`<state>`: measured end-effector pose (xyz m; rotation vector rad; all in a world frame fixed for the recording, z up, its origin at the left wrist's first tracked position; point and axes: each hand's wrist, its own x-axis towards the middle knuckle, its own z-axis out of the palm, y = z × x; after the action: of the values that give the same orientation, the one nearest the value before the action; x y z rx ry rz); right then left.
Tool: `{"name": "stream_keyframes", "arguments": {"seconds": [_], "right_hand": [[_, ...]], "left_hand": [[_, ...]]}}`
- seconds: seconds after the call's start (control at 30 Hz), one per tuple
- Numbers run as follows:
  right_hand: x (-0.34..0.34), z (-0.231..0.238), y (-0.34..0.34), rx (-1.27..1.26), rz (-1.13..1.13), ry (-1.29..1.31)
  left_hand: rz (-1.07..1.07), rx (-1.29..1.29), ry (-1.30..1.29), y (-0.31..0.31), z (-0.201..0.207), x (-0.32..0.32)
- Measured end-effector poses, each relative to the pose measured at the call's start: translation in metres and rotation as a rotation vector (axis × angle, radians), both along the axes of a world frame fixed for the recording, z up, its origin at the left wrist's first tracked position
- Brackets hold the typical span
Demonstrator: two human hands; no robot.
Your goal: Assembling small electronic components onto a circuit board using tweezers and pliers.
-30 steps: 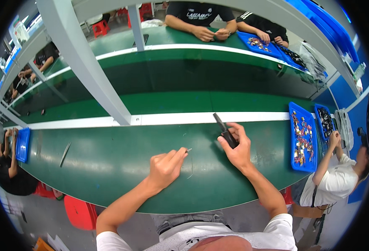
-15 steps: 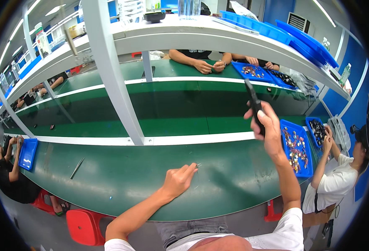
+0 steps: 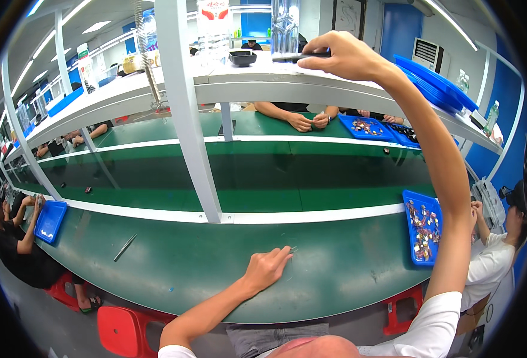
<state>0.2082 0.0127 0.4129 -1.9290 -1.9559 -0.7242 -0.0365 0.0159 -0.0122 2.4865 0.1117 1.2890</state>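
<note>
My right hand (image 3: 350,56) is raised at the white shelf, fingers closed on a slim, flat black object (image 3: 288,58). Its exact kind cannot be told. The object is level with the shelf top, beside a clear plastic bottle (image 3: 285,27). On the green worktable (image 3: 215,256) rests my left hand (image 3: 267,267), its fingers pinched together. Thin, shiny metal ends (image 3: 294,249) stick out past the fingertips; the rest is hidden in the hand. A pair of tweezers (image 3: 125,247) lies farther left on the table.
A blue tray (image 3: 408,224) of small parts is at the right, partly behind my right forearm. A white post (image 3: 189,113) rises before me. The shelf holds a black dish (image 3: 242,58) and stacked blue trays (image 3: 430,83). Co-workers sit left, right and opposite. A red stool (image 3: 120,331) stands lower left.
My right hand has risen from above the table to the shelf, carrying the black object and turning it level. My left hand stays on the table. The view has tilted up and shifted left.
</note>
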Motion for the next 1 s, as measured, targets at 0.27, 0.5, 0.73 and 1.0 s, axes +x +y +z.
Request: {"name": "stream_keyframes", "arguments": {"seconds": [0.27,0.5,0.73,1.0], "right_hand": [[-0.019,-0.011,0.041,0.151,-0.066,-0.133],[-0.038,-0.023,0.085,0.234,-0.125,-0.470],[-0.049,-0.030,0.063,0.060,-0.144,-0.338],[-0.021,-0.054,0.010,0.272,0.169,-0.019]], "left_hand": [[0.008,-0.009,0.035,0.001,0.000,-0.001],[0.007,-0.030,0.047,0.000,0.001,0.001],[0.027,-0.048,0.074,-0.001,0.002,-0.002],[0.026,-0.052,0.091,-0.003,0.004,-0.004]]}}
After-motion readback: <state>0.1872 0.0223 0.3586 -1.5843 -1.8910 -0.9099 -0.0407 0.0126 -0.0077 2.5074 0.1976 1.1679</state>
